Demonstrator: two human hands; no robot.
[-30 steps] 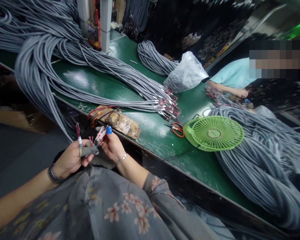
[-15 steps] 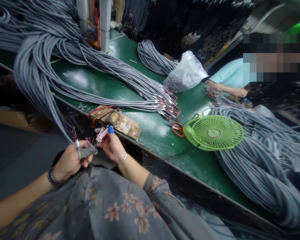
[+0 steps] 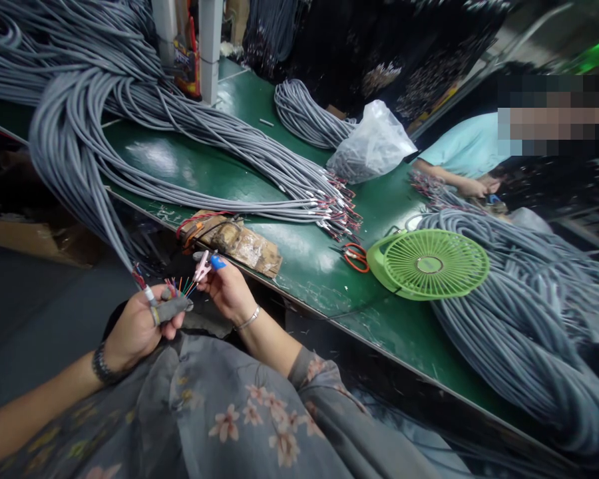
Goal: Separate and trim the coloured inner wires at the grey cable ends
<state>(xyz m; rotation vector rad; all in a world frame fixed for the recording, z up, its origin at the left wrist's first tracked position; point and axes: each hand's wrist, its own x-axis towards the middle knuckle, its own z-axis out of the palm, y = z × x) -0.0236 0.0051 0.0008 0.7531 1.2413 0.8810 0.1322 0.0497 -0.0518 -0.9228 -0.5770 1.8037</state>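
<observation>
My left hand (image 3: 138, 326) is closed around the end of a grey cable (image 3: 172, 307) below the table edge. Thin coloured wires (image 3: 178, 287) fan out of that cable end, and a second stripped end sticks up beside my thumb. My right hand (image 3: 227, 291) is closed on a small pink clipper-like tool (image 3: 201, 266) at the wire tips; a blue cap covers one fingertip. Both hands hover over my lap in a floral garment.
A green table (image 3: 299, 253) carries big bundles of grey cables (image 3: 180, 133), a taped brown block (image 3: 239, 243), orange scissors (image 3: 354, 257), a green fan (image 3: 429, 264) and a plastic bag (image 3: 372, 146). A person in light blue works at the far right.
My left hand has sunk slightly and tilted the cable ends leftward. My right hand has brought the pink tool closer to the coloured wires.
</observation>
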